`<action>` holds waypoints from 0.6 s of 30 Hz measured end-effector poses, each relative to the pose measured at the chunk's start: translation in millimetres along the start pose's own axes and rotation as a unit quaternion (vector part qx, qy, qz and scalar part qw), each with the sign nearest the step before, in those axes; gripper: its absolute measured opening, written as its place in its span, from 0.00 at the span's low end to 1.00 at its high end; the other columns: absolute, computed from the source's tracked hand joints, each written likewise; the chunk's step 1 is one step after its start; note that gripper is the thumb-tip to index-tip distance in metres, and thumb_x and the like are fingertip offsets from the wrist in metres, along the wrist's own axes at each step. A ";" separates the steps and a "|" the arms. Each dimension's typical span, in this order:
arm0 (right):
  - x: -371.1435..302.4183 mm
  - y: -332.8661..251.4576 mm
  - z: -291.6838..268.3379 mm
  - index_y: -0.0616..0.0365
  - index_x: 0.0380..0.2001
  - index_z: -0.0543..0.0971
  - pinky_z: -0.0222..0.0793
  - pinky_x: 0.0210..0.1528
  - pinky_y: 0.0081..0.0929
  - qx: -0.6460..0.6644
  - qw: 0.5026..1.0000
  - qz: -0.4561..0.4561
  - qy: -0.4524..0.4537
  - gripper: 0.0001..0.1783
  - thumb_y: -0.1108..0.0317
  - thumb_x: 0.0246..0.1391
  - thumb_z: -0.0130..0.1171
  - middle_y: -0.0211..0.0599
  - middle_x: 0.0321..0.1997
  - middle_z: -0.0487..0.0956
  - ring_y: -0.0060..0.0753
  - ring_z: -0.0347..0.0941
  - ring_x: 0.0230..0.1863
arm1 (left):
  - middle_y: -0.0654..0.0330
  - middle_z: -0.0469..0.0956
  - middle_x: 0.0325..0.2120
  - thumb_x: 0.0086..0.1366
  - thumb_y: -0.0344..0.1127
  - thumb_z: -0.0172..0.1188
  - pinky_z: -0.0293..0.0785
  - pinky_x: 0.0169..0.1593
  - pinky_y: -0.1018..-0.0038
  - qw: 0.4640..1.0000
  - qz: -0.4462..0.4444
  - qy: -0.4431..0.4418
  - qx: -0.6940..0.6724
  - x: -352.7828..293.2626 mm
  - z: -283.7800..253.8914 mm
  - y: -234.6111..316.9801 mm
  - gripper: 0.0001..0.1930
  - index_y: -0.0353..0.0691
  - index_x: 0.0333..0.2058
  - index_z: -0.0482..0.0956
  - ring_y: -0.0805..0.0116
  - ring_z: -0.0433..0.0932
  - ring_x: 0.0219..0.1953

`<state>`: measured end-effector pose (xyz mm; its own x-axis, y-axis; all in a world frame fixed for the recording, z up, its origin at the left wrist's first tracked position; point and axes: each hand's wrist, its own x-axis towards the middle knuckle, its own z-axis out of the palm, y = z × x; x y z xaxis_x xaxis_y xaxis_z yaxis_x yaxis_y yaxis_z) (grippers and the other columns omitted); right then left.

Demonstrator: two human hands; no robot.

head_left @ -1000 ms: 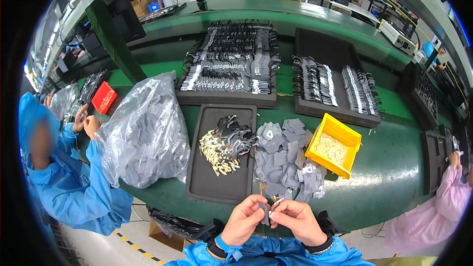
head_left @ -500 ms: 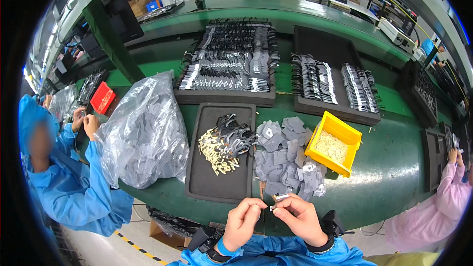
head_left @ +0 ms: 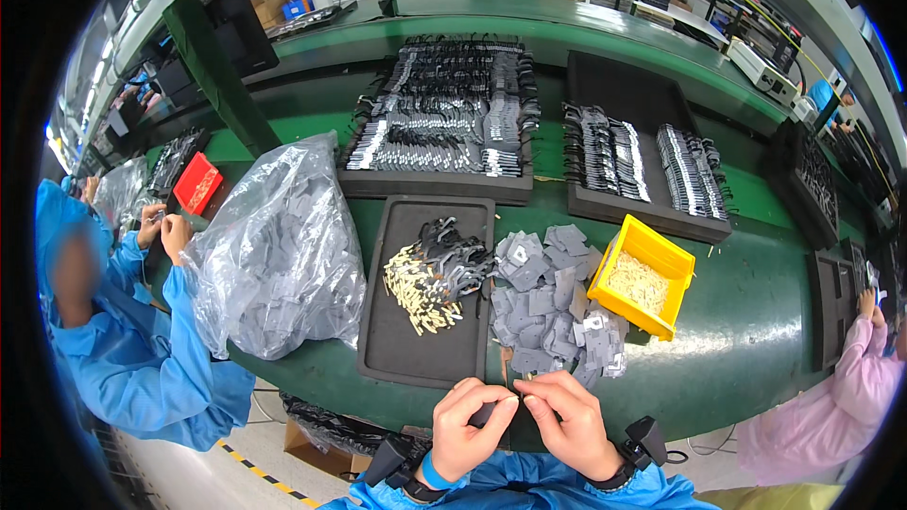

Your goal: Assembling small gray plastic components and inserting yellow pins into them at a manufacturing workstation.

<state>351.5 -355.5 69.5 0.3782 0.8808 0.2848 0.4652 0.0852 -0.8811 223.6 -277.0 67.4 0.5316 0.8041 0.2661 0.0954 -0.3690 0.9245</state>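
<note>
Close together at the table's near edge, my left hand (head_left: 465, 427) and my right hand (head_left: 574, 423) are both closed in a pinch, fingertips almost meeting. A small dark piece (head_left: 484, 413) shows between the left thumb and fingers. What the right fingertips pinch is mostly hidden. Just beyond lies a heap of flat grey plates (head_left: 543, 307). Left of that, a black tray (head_left: 420, 364) carries black cable parts (head_left: 453, 255) with pale cream connector ends (head_left: 420, 297). A tilted yellow bin (head_left: 650, 319) right of the plates contains small cream pieces (head_left: 638, 281).
A clear plastic bag (head_left: 283, 255) of grey plates stands left of the tray. Two black foam trays (head_left: 435, 187) (head_left: 652, 212) with rows of finished-looking parts lie behind. A co-worker in blue (head_left: 142, 359) sits left by a red bin (head_left: 197, 185); another in pink (head_left: 822, 397) works right.
My hands have drawn together, and the left fingers are now around a dark piece. The small metallic and white piece seen at my right fingertips is now mostly covered.
</note>
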 end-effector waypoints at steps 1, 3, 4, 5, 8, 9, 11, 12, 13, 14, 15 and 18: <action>-0.1 0.4 0.9 0.64 0.33 0.77 0.66 0.33 0.21 0.014 1.000 0.007 -0.001 0.07 0.75 0.48 0.58 0.39 0.30 0.75 0.30 0.71 0.30 | 0.61 0.73 0.20 0.53 0.24 0.59 0.62 0.28 0.80 0.999 -0.025 -0.003 -0.031 0.1 -0.3 0.6 0.02 0.33 0.26 0.76 0.76 0.69 0.23; 0.9 -2.2 -0.8 0.64 0.32 0.77 0.66 0.34 0.20 0.082 0.995 0.046 -0.020 0.06 0.76 0.48 0.58 0.38 0.30 0.75 0.28 0.71 0.30 | 0.61 0.73 0.20 0.53 0.24 0.59 0.62 0.27 0.80 0.997 -0.050 -0.005 -0.062 0.1 -1.0 -0.4 0.02 0.33 0.26 0.76 0.76 0.68 0.23; 1.8 -3.4 -2.5 0.64 0.31 0.77 0.65 0.35 0.19 0.150 0.984 0.084 -0.037 0.05 0.76 0.48 0.58 0.37 0.30 0.75 0.27 0.70 0.31 | 0.60 0.73 0.19 0.52 0.25 0.60 0.63 0.27 0.79 0.995 -0.058 -0.007 -0.077 0.6 -1.2 -1.4 0.03 0.33 0.26 0.76 0.73 0.69 0.22; 2.3 -2.8 -3.3 0.64 0.31 0.77 0.65 0.35 0.19 0.149 0.985 0.084 -0.037 0.05 0.76 0.48 0.58 0.37 0.30 0.75 0.27 0.70 0.31 | 0.60 0.73 0.19 0.52 0.26 0.61 0.64 0.26 0.78 0.994 -0.067 -0.009 -0.092 1.0 -1.7 -1.9 0.03 0.34 0.26 0.77 0.71 0.69 0.21; 4.4 -1.5 -5.2 0.63 0.28 0.76 0.64 0.36 0.18 0.176 0.976 0.124 -0.046 0.03 0.76 0.48 0.58 0.35 0.30 0.74 0.23 0.69 0.32 | 0.60 0.73 0.20 0.52 0.24 0.60 0.62 0.28 0.80 0.993 -0.073 -0.026 -0.088 0.8 -4.1 -0.4 0.02 0.33 0.26 0.76 0.76 0.68 0.23; 5.7 -2.9 -6.4 0.63 0.27 0.75 0.64 0.35 0.18 0.165 0.978 0.114 -0.060 0.01 0.77 0.48 0.57 0.34 0.30 0.73 0.22 0.68 0.32 | 0.60 0.73 0.20 0.52 0.24 0.60 0.62 0.28 0.80 0.993 -0.074 -0.025 -0.087 1.0 -5.8 0.0 0.02 0.33 0.26 0.76 0.76 0.68 0.23; 4.4 -1.3 -6.4 0.63 0.26 0.74 0.63 0.35 0.18 0.155 0.980 0.106 -0.073 0.01 0.78 0.49 0.56 0.34 0.30 0.72 0.21 0.68 0.32 | 0.62 0.72 0.22 0.57 0.29 0.57 0.62 0.29 0.81 0.996 -0.056 -0.059 -0.027 1.4 -9.3 1.7 0.05 0.32 0.29 0.75 0.77 0.68 0.25; 3.1 3.1 -4.7 0.64 0.26 0.74 0.64 0.33 0.17 0.184 0.976 0.110 -0.049 0.02 0.77 0.48 0.57 0.33 0.30 0.72 0.20 0.68 0.30 | 0.62 0.72 0.22 0.57 0.29 0.57 0.62 0.29 0.81 0.996 -0.057 -0.059 -0.028 2.1 -10.3 3.3 0.05 0.32 0.29 0.75 0.77 0.68 0.25; 1.9 5.8 -4.0 0.64 0.26 0.74 0.65 0.31 0.16 0.213 0.970 0.114 -0.024 0.03 0.76 0.47 0.58 0.33 0.29 0.72 0.19 0.68 0.29 | 0.63 0.70 0.22 0.59 0.32 0.53 0.61 0.29 0.81 0.995 -0.077 -0.030 -0.061 3.1 -11.2 4.9 0.08 0.32 0.32 0.74 0.77 0.66 0.25; 1.6 4.9 -6.6 0.63 0.27 0.73 0.64 0.34 0.15 0.261 0.955 0.142 -0.021 0.02 0.77 0.49 0.56 0.31 0.31 0.71 0.18 0.67 0.30 | 0.64 0.69 0.22 0.62 0.35 0.50 0.61 0.29 0.81 0.991 -0.096 -0.001 -0.094 3.2 -12.1 5.5 0.11 0.32 0.35 0.73 0.77 0.65 0.24; 1.9 4.0 -8.9 0.63 0.28 0.73 0.63 0.35 0.15 0.331 0.928 0.170 -0.023 0.02 0.77 0.50 0.55 0.31 0.32 0.71 0.18 0.67 0.32 | 0.65 0.66 0.24 0.65 0.39 0.44 0.60 0.29 0.79 0.973 -0.156 -0.055 -0.159 -0.4 -20.3 -1.3 0.15 0.33 0.43 0.68 0.75 0.62 0.23; 2.4 0.9 -8.5 0.62 0.28 0.72 0.64 0.35 0.19 0.422 0.879 0.216 -0.047 0.01 0.76 0.52 0.53 0.32 0.33 0.70 0.21 0.67 0.32 | 0.63 0.65 0.27 0.66 0.39 0.44 0.58 0.29 0.79 0.826 -0.263 -0.098 -0.488 -2.5 -18.6 1.7 0.16 0.36 0.48 0.64 0.74 0.60 0.23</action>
<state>359.6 -357.3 72.6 0.2871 0.9472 -0.1426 -0.4802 0.0135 -0.8771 206.8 -270.9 73.4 0.7677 0.6076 -0.2035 -0.3172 0.6364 0.7031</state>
